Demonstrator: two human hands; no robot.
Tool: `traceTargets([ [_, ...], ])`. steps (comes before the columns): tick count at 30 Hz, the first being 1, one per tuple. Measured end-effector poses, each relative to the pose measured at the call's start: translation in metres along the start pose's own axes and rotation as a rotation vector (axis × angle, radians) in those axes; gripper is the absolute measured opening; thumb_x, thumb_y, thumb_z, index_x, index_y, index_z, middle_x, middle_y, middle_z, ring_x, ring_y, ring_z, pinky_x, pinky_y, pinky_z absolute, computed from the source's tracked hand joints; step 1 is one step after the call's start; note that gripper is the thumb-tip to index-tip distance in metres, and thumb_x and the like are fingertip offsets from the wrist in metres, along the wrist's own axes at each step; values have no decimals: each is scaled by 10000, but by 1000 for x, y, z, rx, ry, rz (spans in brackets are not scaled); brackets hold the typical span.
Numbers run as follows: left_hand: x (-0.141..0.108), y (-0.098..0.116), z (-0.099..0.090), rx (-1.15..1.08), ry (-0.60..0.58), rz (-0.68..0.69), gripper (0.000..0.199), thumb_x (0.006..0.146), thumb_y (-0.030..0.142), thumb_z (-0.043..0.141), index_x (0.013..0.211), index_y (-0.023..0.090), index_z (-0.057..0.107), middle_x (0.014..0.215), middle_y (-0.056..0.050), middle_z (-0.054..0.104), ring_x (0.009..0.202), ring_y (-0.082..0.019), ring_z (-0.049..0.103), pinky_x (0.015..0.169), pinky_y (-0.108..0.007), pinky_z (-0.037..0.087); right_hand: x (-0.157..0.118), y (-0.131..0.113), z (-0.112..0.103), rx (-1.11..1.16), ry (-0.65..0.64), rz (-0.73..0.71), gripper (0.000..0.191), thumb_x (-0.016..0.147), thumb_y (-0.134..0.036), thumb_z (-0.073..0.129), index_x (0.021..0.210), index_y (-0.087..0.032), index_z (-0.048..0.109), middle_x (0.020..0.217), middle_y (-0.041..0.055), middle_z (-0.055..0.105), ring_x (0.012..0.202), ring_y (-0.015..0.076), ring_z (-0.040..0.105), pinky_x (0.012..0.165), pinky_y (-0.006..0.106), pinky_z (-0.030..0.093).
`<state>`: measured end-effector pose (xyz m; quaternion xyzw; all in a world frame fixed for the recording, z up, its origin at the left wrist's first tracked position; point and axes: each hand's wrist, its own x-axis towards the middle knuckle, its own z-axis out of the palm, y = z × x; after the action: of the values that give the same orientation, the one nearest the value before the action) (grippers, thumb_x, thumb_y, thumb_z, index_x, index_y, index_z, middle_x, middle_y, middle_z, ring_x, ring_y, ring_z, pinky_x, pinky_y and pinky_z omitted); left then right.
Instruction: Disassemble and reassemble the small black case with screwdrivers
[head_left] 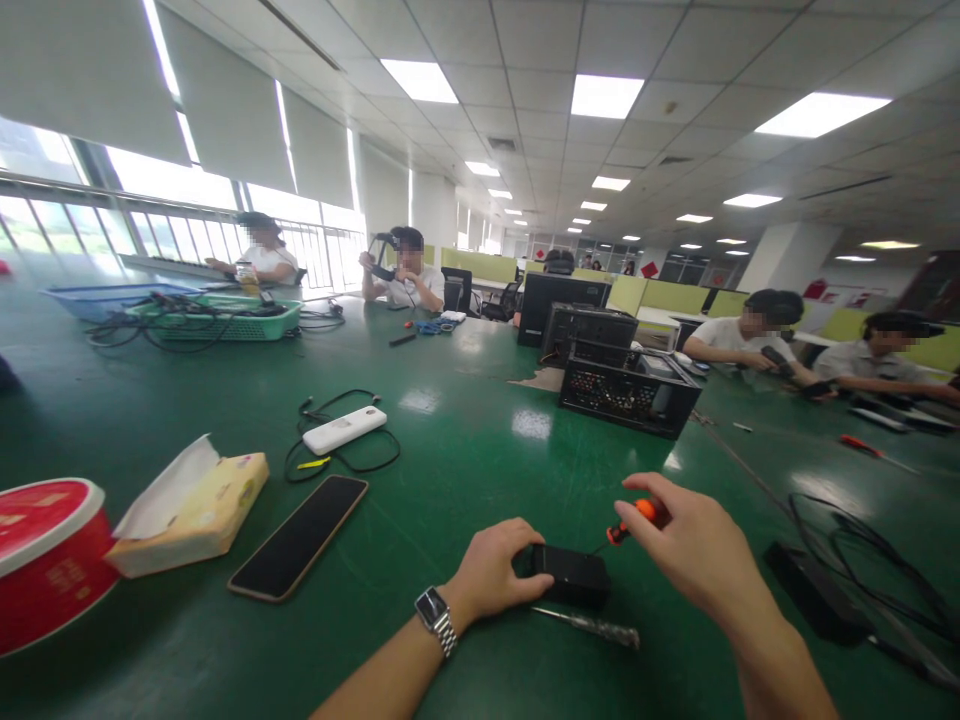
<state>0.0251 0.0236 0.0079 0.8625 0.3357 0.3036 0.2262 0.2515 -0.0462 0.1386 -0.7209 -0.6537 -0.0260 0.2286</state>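
Note:
My left hand [501, 570], with a watch on its wrist, grips the left end of a small black box [574, 575] lying on the green table. In my right hand [690, 545] is an orange and black screwdriver [634, 520], its handle between thumb and fingers. The thin shaft points down and left toward the far side of the box; whether its tip touches the box I cannot tell. Just in front of the box lies a second screwdriver [592, 627] with a clear, dark-looking handle.
A phone [300, 537], a tissue pack [199, 510] and a red tub [56, 560] stand on the left. Behind them lies a white power strip [345, 430]. A black adapter [816, 592] with cables is at right. Open computer cases [630, 390] stand farther back, with people seated around the table.

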Motion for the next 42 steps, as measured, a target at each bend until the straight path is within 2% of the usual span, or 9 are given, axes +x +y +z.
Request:
traceTargets([
  [3, 1, 1, 0, -2, 5, -1, 320, 748, 363, 723, 1024, 210, 674, 997, -34, 674, 909, -203, 621, 807, -282, 484, -1, -1, 0, 44, 44, -46, 320, 810, -361, 524, 1098, -270, 632, 984, 14, 709, 785, 212, 656, 653, 310, 445],
  [7, 1, 3, -2, -3, -4, -1, 310, 744, 351, 726, 1013, 207, 676, 986, -32, 677, 903, -202, 623, 791, -277, 484, 0, 1, 2, -18, -26, 11, 306, 827, -481, 515, 1011, -287, 663, 765, 0, 699, 701, 226, 645, 583, 308, 416],
  [15, 1, 3, -2, 4, -6, -4, 313, 745, 348, 725, 1020, 207, 674, 985, -31, 676, 899, -200, 623, 791, -275, 487, 0, 3, 2, -32, -30, 6, 335, 820, -476, 526, 1069, -288, 649, 778, 2, 701, 707, 227, 649, 564, 297, 407],
  [19, 1, 3, -2, 9, -7, -12, 317, 746, 356, 725, 1020, 207, 673, 989, -32, 677, 903, -201, 624, 777, -273, 486, -1, 0, 1, 31, 17, -79, 389, 825, -388, 525, 1192, -277, 591, 1010, 19, 708, 836, 220, 666, 663, 307, 446],
  [23, 1, 2, -1, 10, -7, -3, 315, 743, 354, 726, 1018, 210, 669, 984, -27, 678, 903, -200, 625, 790, -274, 483, -2, -2, 0, -29, -62, -19, 341, 830, -455, 516, 1104, -294, 641, 779, -2, 703, 725, 232, 659, 604, 314, 422],
  [28, 1, 1, 0, 2, 2, 2, 310, 743, 347, 726, 1015, 210, 669, 979, -28, 676, 898, -198, 623, 793, -273, 483, -1, 0, 0, -8, 11, -43, 345, 805, -355, 520, 1126, -289, 625, 969, 10, 712, 817, 217, 665, 643, 297, 437],
  [32, 1, 2, -1, 6, 1, 1, 307, 747, 343, 722, 1017, 208, 667, 975, -27, 675, 888, -195, 624, 790, -272, 483, -1, 0, 0, -48, -52, -4, 288, 828, -447, 509, 1013, -300, 674, 799, -3, 715, 733, 226, 658, 592, 302, 419],
  [36, 1, 3, -1, 14, -3, -12, 313, 751, 354, 717, 1024, 208, 668, 986, -33, 672, 898, -199, 622, 783, -272, 485, -1, 0, 0, 18, 23, -69, 330, 830, -401, 509, 1104, -288, 655, 1008, 13, 722, 853, 223, 671, 662, 306, 450],
  [42, 1, 3, -1, 12, -7, -9, 311, 749, 356, 718, 1019, 210, 668, 976, -27, 673, 892, -197, 621, 774, -270, 483, -1, 4, 0, -28, -7, -27, 342, 833, -499, 508, 1033, -285, 686, 817, 17, 725, 706, 231, 655, 567, 310, 416],
])
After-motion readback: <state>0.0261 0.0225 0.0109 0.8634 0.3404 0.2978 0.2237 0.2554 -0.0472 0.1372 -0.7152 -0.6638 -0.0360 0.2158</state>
